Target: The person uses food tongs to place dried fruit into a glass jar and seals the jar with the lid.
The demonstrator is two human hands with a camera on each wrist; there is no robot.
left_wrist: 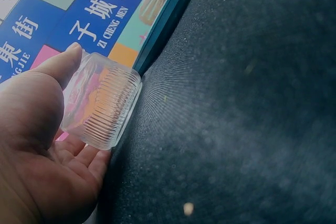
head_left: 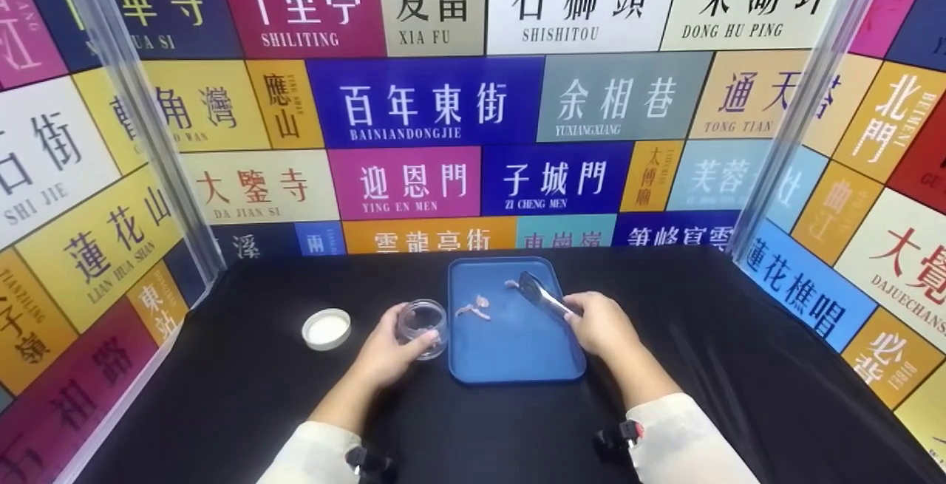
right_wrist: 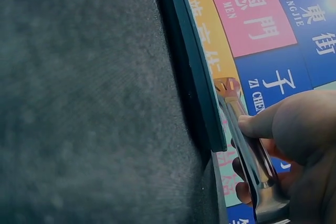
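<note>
My left hand (head_left: 390, 349) grips a clear ribbed jar (left_wrist: 105, 106) at the left edge of a blue tray (head_left: 517, 355), thumb on the near side and fingers around the far side. Its open mouth faces up. In my right hand (head_left: 602, 323) is a pair of metal tongs (head_left: 548, 299), pinched between thumb and fingers, reaching over the right part of the tray. A small pale pinkish piece (head_left: 511, 284) shows right at the tongs' tips. Several similar thin pinkish pieces (head_left: 477, 309) lie together on the left half of the tray.
A round white lid (head_left: 326, 329) rests on the black tablecloth (head_left: 259, 388) left of the jar. Panels with large printed characters (head_left: 425, 100) rise behind and on both sides of the table. Clear posts (head_left: 805, 100) stand at the back corners.
</note>
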